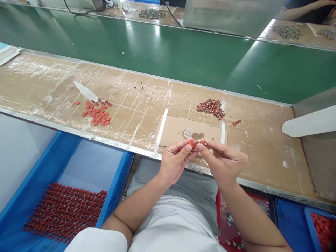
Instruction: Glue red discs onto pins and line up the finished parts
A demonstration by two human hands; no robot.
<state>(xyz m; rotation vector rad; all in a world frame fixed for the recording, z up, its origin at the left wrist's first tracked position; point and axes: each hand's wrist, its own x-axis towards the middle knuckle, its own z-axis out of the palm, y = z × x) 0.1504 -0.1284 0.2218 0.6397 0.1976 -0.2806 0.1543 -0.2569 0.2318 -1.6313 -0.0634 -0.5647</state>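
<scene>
My left hand (175,158) pinches a small red round disc (192,144) between thumb and fingers, above the front edge of the bench. Close against it, my right hand (224,161) is closed on a small red-and-dark piece (202,142), and the two parts meet between my fingertips. Just beyond my hands, a small clear round pot (188,133) stands on a cardboard sheet (174,127), beside a brown stain. Farther back lies a heap of small red-and-dark pieces (210,108). One red piece with a round end (236,123) lies apart to its right.
Red discs (98,115) are scattered on the left of the bench near a white strip (86,91). Rows of red assembled pieces (70,206) fill part of a blue tray (109,206) at lower left. A green belt (168,52) runs behind. Someone's arm (301,12) shows top right.
</scene>
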